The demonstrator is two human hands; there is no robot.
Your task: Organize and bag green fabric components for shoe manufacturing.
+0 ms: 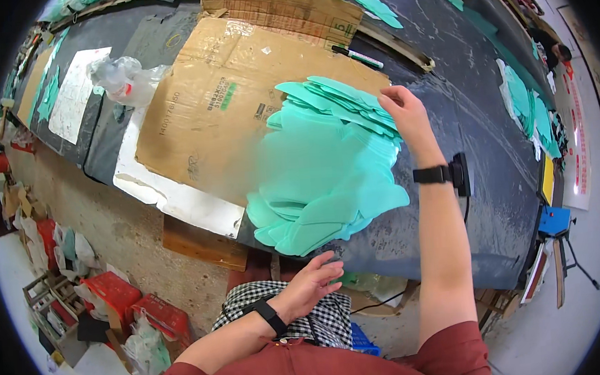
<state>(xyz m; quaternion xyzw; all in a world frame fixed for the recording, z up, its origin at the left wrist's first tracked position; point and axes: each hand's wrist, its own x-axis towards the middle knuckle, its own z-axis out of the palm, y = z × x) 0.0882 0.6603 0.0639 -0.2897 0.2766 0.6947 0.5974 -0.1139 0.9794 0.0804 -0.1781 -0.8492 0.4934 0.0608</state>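
Setting: we look down on a long dark counter (448, 144) in a cluttered workshop, its black cover worn and dusty.
Landmark: we take the flattened brown cardboard sheet (232, 95) lying on the counter as our reference.
Green pieces: a fanned pile of mint-green cut pieces (326, 172) lies at the near right corner of the cardboard, spilling over its edge onto the dark cover and reaching the counter's front edge.
Right hand: our right hand (405, 112) is at the far right edge of that pile, just off the cardboard's right side, fingers curled down onto the topmost pieces; we cannot tell whether it pinches one or only presses on them.
Right wrist: a black band (431, 174) with a small black box on it.
Left hand: our left hand (314, 277) hangs below the counter's front edge, nearer us than the cardboard, fingers loosely spread and holding nothing, over a black-and-white checked cloth (322, 320) on the lap.
Left wrist: a black band too.
Marker: a green-and-white pen (357, 57) lies just beyond the cardboard's far right corner.
Plastic bag: a crumpled clear bag (125, 78) rests at the cardboard's left edge.
More green pieces: another heap (525, 105) lies well to the right of the cardboard, near the counter's far side.
Floor: red crates (117, 291) and bags stand below and left of the cardboard.
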